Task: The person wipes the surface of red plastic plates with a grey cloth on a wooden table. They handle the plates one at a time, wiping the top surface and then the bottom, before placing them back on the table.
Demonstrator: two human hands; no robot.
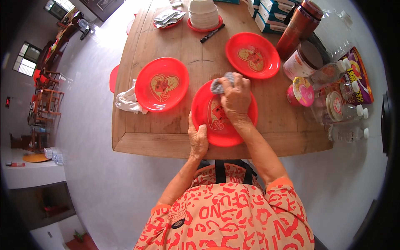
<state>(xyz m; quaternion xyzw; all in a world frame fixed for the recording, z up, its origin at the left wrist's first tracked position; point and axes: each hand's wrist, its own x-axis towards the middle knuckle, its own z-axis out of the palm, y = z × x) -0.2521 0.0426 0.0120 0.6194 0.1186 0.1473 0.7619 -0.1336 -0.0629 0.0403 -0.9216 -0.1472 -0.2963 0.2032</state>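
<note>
clutching a wadded grey cloth (217, 86), the right hand (236, 98) bears down on the far part of a red plate (214, 118), its fingers bent over the cloth. the left hand (198, 139) grasps the same plate by its near left rim, thumb on the upper face and the other fingers mostly hidden. this plate is at the near side of the wooden worktop (166, 125), in front of the person; i cannot tell whether its underside touches the wood. a gold heart design shows at its middle, partly covered by the right wrist.

two more red plates with heart designs lie face up: the left plate (162, 85), overlapping a crumpled white cloth (129, 100), and the far right plate (252, 55), near a copper-coloured flask (299, 29). beyond them are a black marker (212, 33) and a stack of white bowls (203, 14). along the right side stand a brown-lidded tub (302, 62) and a pink cup (301, 91).
</note>
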